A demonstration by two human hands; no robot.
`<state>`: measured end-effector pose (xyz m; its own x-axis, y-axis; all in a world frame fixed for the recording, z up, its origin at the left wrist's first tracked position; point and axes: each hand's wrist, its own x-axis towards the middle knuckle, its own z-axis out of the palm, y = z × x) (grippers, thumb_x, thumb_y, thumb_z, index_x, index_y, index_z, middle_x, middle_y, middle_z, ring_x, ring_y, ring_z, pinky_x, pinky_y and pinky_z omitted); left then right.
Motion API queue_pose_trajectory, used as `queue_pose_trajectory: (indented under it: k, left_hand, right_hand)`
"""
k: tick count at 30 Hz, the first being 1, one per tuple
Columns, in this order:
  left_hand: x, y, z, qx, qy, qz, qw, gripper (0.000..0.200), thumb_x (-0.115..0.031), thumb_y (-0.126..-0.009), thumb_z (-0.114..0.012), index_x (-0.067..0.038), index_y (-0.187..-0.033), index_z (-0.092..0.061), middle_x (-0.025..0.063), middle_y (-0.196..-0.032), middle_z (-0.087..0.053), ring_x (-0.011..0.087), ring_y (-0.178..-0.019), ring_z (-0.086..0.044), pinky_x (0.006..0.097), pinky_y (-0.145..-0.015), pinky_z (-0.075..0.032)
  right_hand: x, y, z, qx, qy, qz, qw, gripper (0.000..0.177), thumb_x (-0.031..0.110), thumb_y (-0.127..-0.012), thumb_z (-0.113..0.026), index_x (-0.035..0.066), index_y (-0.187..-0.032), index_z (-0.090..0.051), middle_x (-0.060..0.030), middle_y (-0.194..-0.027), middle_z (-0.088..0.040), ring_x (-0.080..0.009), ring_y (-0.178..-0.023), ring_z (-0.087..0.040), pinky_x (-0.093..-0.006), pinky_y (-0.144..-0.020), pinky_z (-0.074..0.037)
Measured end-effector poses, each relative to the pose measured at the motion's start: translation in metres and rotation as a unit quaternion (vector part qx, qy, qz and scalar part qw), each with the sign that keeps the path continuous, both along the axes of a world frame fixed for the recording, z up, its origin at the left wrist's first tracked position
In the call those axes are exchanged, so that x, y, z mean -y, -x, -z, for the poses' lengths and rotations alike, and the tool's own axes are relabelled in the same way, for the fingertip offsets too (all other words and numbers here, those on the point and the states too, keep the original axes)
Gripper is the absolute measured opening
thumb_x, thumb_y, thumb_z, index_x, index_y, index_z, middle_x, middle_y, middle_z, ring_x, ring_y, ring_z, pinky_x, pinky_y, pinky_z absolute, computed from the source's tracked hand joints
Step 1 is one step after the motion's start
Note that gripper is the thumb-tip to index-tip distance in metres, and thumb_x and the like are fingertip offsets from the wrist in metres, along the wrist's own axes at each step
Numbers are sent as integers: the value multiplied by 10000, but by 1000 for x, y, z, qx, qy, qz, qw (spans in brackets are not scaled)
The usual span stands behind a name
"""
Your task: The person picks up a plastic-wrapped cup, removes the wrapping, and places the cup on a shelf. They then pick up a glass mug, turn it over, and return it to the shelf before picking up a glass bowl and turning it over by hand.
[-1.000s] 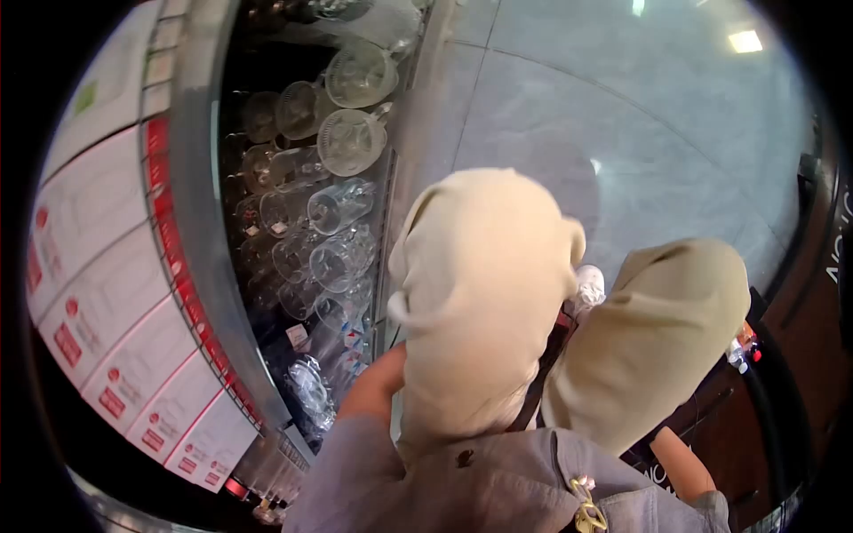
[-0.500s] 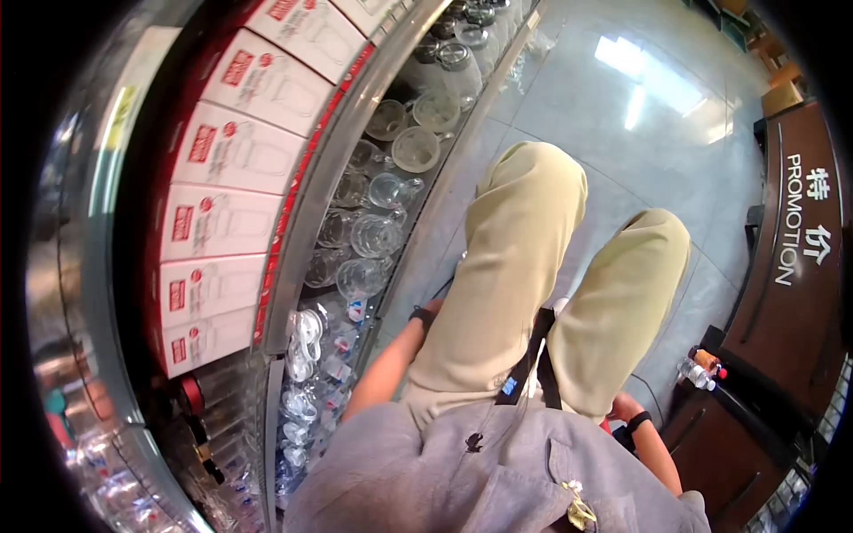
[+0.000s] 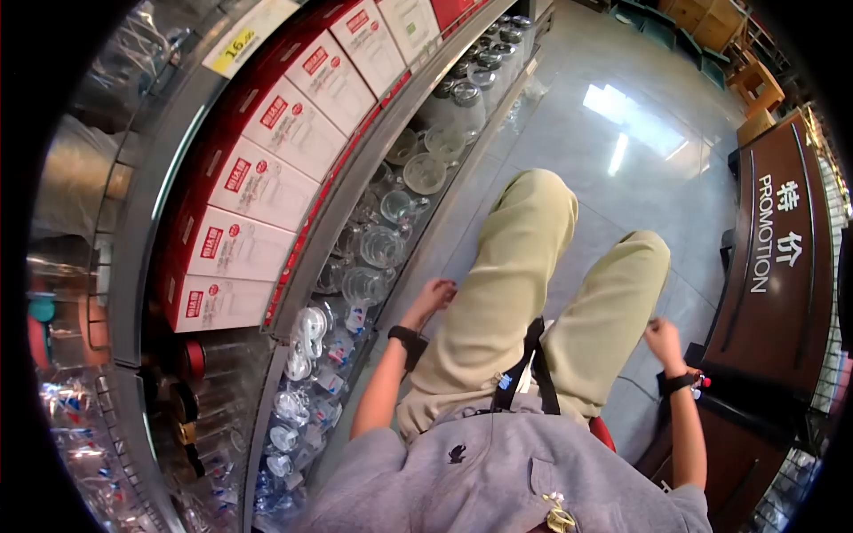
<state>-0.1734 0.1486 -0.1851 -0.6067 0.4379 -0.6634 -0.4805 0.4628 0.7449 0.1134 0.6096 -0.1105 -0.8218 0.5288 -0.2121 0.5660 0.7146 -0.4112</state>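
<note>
Beside the left thigh of my khaki trousers (image 3: 511,266) is my left hand (image 3: 434,296), a dark band on its wrist. Its fingers look loosely apart and hold nothing visible. My right hand (image 3: 660,338) hangs next to my right knee, its fingers curled inward; what they hold, if anything, is hidden. A dark band (image 3: 679,383) circles that wrist. Glass jugs and bowls (image 3: 382,247) stand on the low shelf left of my left hand.
White and red boxes (image 3: 267,169) line the shelf on the left, with wrapped items (image 3: 293,404) below. A dark promotion counter (image 3: 771,240) stands at the right. Grey tiled floor (image 3: 613,204) lies ahead, with wooden stools (image 3: 757,84) beyond.
Both hands have come up and forward from beside my hips to beside my thighs and are now fully visible. The view has shifted, showing more of the boxes and a price label.
</note>
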Motion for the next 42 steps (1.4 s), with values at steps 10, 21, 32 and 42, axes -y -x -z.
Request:
queue_pose_trajectory:
  k: [10, 21, 32, 42]
  left_hand:
    - [-31, 76, 5, 91, -161, -141, 973, 323, -264, -903, -520, -53, -1147, -492, 119, -1074, -603, 229, -947, -615, 346, -816, -501]
    - [-99, 184, 41, 209, -199, -338, 896, 592, -481, -900, -447, -12, -1248, -353, 207, -1233, -503, 351, -1100, -521, 477, -924, -442]
    - [-118, 204, 52, 276, -255, -426, 823, 592, -499, -910, -409, -46, -1285, -343, 173, -1258, -503, 314, -1107, -502, 448, -918, -404]
    - [-132, 215, 76, 236, -253, -481, 805, 539, -500, -896, -386, 3, -1056, -496, 178, -1128, -574, 343, -1021, -547, 483, -847, -457]
  right_hand:
    - [0, 286, -161, -186, -77, -120, 972, 196, 193, -829, -596, 19, -917, -607, -98, -724, -629, -208, -637, -600, -312, -603, -470]
    - [-37, 405, -63, 138, 576, -48, 804, 384, 369, -907, -450, 45, -1074, -570, -40, -919, -634, -139, -856, -604, -280, -798, -476]
    - [-247, 332, -167, -217, 227, 52, 948, 366, 367, -907, -494, 87, -1126, -584, -33, -1022, -633, -136, -996, -574, -271, -884, -405]
    - [-116, 55, -23, 194, 168, 49, 965, 302, 241, -816, -619, 16, -1016, -620, -154, -805, -649, -211, -703, -602, -331, -677, -484]
